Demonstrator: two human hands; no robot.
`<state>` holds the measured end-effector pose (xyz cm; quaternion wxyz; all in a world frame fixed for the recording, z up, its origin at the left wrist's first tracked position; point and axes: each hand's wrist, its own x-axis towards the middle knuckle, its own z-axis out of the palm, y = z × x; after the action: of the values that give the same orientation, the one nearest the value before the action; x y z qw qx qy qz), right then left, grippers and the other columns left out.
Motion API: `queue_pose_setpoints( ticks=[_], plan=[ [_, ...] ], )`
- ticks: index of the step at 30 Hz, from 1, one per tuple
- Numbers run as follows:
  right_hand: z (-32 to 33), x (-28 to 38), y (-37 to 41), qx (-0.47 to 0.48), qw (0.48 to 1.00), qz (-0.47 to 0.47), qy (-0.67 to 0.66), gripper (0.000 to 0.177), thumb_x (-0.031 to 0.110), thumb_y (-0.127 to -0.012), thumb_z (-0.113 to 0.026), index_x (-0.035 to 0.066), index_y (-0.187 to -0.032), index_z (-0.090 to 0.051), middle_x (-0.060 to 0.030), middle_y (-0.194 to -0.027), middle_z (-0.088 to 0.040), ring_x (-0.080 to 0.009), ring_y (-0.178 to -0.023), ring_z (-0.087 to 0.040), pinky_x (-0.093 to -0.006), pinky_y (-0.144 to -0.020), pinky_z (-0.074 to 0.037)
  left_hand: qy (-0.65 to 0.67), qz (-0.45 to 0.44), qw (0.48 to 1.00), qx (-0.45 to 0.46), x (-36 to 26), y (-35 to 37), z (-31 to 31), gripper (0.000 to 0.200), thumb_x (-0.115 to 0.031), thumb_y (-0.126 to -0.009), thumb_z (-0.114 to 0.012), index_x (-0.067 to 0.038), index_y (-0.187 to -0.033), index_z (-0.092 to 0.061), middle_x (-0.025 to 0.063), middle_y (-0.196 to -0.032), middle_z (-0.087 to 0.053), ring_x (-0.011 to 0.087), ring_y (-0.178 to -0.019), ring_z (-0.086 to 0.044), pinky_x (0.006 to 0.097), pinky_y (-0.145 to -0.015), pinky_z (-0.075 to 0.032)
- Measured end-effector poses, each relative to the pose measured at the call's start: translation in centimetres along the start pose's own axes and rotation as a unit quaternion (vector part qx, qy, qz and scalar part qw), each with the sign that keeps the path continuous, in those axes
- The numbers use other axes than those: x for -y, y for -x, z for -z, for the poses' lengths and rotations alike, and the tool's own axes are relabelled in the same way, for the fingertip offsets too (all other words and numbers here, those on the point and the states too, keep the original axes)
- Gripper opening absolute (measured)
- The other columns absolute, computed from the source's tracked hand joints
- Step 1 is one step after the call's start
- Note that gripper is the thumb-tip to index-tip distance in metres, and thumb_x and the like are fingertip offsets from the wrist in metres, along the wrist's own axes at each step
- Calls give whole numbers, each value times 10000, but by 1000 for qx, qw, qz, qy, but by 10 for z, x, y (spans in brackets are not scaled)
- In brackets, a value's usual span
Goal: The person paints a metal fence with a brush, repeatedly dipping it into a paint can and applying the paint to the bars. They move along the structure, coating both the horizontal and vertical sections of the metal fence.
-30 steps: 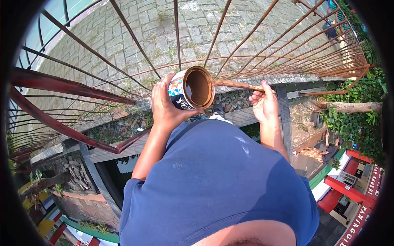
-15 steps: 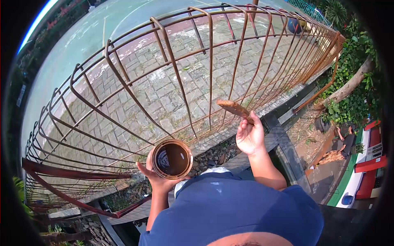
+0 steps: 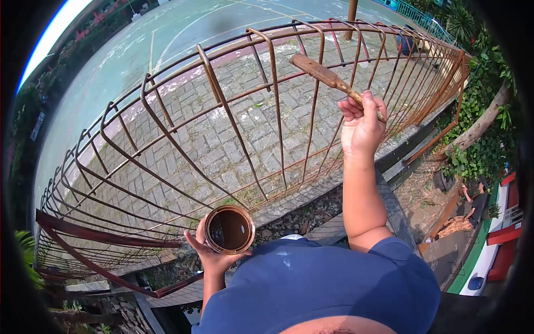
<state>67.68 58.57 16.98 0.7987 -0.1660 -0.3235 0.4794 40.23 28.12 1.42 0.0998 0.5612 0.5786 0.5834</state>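
Note:
My left hand (image 3: 212,257) is wrapped round an open can of dark brown paint (image 3: 229,229), held upright low in front of my body. Fingers show along its left side and underneath. In my right hand (image 3: 364,125) is the handle of a paintbrush (image 3: 321,73), raised high to the right of the can. Brown paint coats the brush's flat head, which points up and left and overlaps the fence's upper bars in this view. The rusty-brown metal fence (image 3: 236,119) curves across in front of me, its bars bent over at the top.
Behind the fence lie grey paving (image 3: 206,139) and a green court (image 3: 189,44). A dark red rail (image 3: 105,234) runs at the left. Rubble (image 3: 300,217) lines the fence's foot. Leafy bushes (image 3: 484,111) and another person (image 3: 475,203) are at the right.
My right hand has risen and moved right with the paintbrush, bringing the brush up near the fence's upper bars. The can in my left hand has barely shifted.

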Motion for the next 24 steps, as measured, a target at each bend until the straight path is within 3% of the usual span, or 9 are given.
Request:
queue_pose_setpoints(
  ticks=[9, 14, 19, 23, 24],
  plan=[
    [-71, -56, -23, 53, 997, 53, 17, 160, 81, -931, -725, -4, -912, -591, -136, -832, -705, -213, -691, -726, -330, -656, -641, -51, 35, 998, -24, 10, 24, 12, 1676, -479, -461, -1010, -206, -1586, 203, 183, -1522, -402, 347, -1347, -500, 521, -1143, -391],
    [-36, -43, -14, 72, 992, 41, 99, 153, 71, -940, -708, 10, -888, -577, -158, -850, -717, -210, -688, -730, -340, -644, -645, -87, 31, 995, -43, 11, 31, 18, 1671, -499, -457, -1006, -194, -1596, 178, 186, -1490, -456, 361, -1324, -532, 524, -1122, -417],
    [-49, -38, -29, 50, 994, 72, 62, 151, 86, -942, -709, 17, -893, -584, -167, -837, -721, -230, -689, -735, -351, -668, -648, -73, 58, 993, -69, 10, 32, 17, 1653, -522, -471, -996, -195, -1599, 166, 190, -1483, -468, 374, -1314, -543, 521, -1102, -442],
    [-75, -57, -23, 106, 990, 70, 63, 146, 57, -929, -725, -7, -913, -594, -143, -853, -712, -219, -714, -730, -352, -686, -640, -110, 54, 992, -44, 9, 32, 16, 1656, -517, -456, -1000, -215, -1602, 157, 193, -1487, -468, 367, -1313, -544, 523, -1098, -446],
    [-64, -56, -20, 133, 979, 114, 101, 145, 47, -928, -724, -11, -905, -593, -143, -863, -712, -215, -729, -730, -348, -690, -642, -102, 60, 992, -45, 8, 33, 14, 1658, -516, -452, -1001, -219, -1602, 156, 194, -1487, -469, 366, -1314, -544, 523, -1097, -448]
  ],
)
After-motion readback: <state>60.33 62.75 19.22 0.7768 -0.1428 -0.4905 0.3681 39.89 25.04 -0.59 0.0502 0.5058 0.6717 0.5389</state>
